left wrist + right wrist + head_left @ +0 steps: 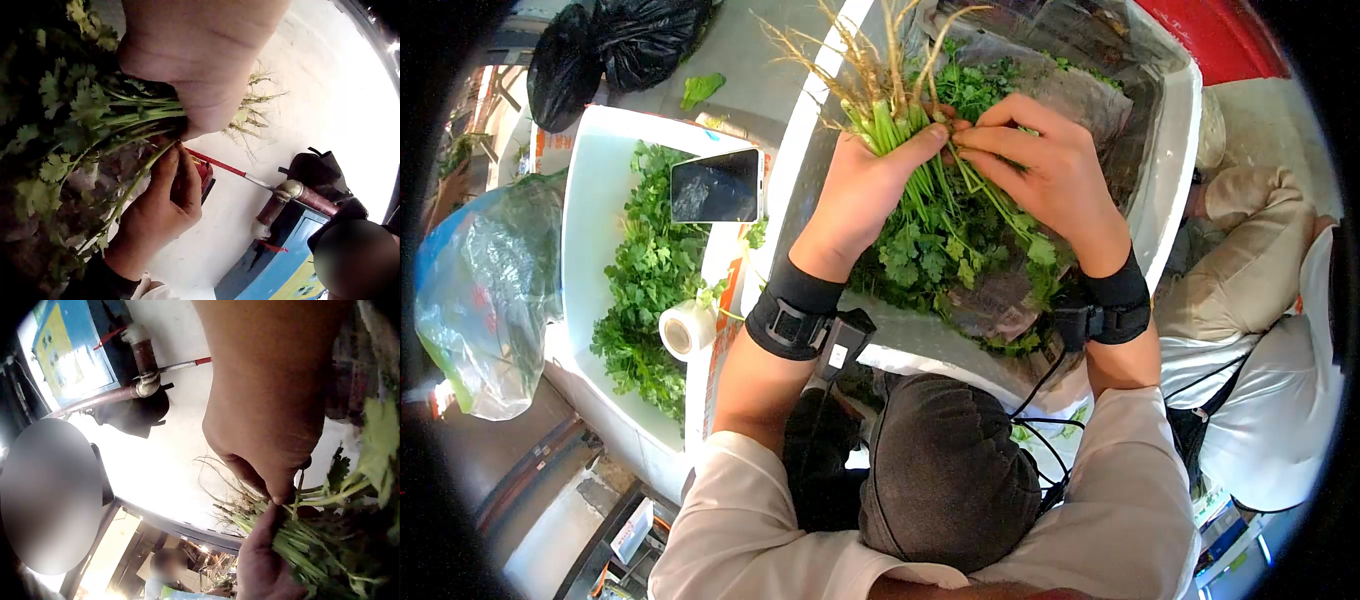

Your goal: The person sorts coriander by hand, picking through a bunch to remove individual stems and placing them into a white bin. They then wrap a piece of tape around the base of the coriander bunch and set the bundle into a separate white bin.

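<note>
A person's left hand (pixel 860 185) grips a bunch (pixel 915 175) of leafy greens by the stems; the thumb lies across them, while the other fingers are mostly hidden behind. The right hand (pixel 1050 160) pinches a stem (pixel 140 176) just beside it; the exact contact under the fingertips is hard to make out. The bunch hangs over a white box (pixel 1185 170), its roots (pixel 880 75) pointing away from the person and reaching over the rim beyond the left hand. More greens (pixel 980 90) and dark, crumpled sheets (pixel 1080 110) lie beneath and beyond the hands, partly covered. Both forearms cross the near rim. Right of the right hand, some room separates it from the side rim. Left of the left hand, a phone (pixel 717 186) and a roll (pixel 686 330) sit by a second box (pixel 585 230), cut off from view in part by the left arm.
</note>
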Available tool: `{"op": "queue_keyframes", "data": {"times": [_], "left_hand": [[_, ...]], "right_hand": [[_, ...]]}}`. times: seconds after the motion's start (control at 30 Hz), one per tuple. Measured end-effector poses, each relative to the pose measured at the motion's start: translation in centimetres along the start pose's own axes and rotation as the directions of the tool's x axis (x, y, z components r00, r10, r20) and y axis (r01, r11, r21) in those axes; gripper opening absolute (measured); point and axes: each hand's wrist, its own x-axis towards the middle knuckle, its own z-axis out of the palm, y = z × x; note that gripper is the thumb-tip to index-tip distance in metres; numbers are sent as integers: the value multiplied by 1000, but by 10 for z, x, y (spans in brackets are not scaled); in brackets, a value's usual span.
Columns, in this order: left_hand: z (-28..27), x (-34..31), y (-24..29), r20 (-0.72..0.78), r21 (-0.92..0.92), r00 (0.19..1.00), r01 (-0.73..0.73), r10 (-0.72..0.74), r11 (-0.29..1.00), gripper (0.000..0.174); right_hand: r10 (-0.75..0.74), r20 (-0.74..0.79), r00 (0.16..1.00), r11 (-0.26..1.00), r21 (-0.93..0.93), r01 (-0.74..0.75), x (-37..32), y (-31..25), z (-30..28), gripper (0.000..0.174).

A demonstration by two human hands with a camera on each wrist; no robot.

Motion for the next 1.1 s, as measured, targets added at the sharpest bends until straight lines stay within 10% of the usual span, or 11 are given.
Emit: {"op": "queue_keyframes", "data": {"times": [0.43, 0.5, 0.63, 0.8, 0.9, 0.97, 1.03, 1.1], "left_hand": [[2, -2, -3, 46, 306, 988, -153, 146, 940, 23], [4, -3, -12, 251, 423, 960, -222, 122, 879, 24], [6, -2, -7, 185, 247, 982, -92, 46, 965, 23], [-7, 4, 3, -14, 86, 995, -95, 97, 992, 23], [-8, 5, 8, -107, -7, 987, -124, 122, 992, 23], [-15, 7, 5, -95, 18, 984, -148, 149, 989, 25], [-15, 7, 7, -145, 8, 969, -202, 201, 979, 27], [-15, 8, 8, -168, 10, 962, -216, 214, 976, 26]], "right_hand": [[58, -109, 992, 998, -7, -59, 1, 0, 6, 19], [36, -254, 967, 994, -93, -62, 5, 5, 0, 19], [224, -408, 885, 974, 65, -216, 0, 10, -1, 12], [105, -366, 925, 991, -38, -127, -2, 19, 4, 29], [163, -234, 959, 974, -117, -194, -12, 27, 7, 34], [477, 123, 870, 832, 254, -492, -13, 24, 3, 36], [450, 230, 863, 809, 305, -503, -11, 28, -2, 36], [418, 498, 760, 509, 565, -650, -8, 24, -12, 36]]}}
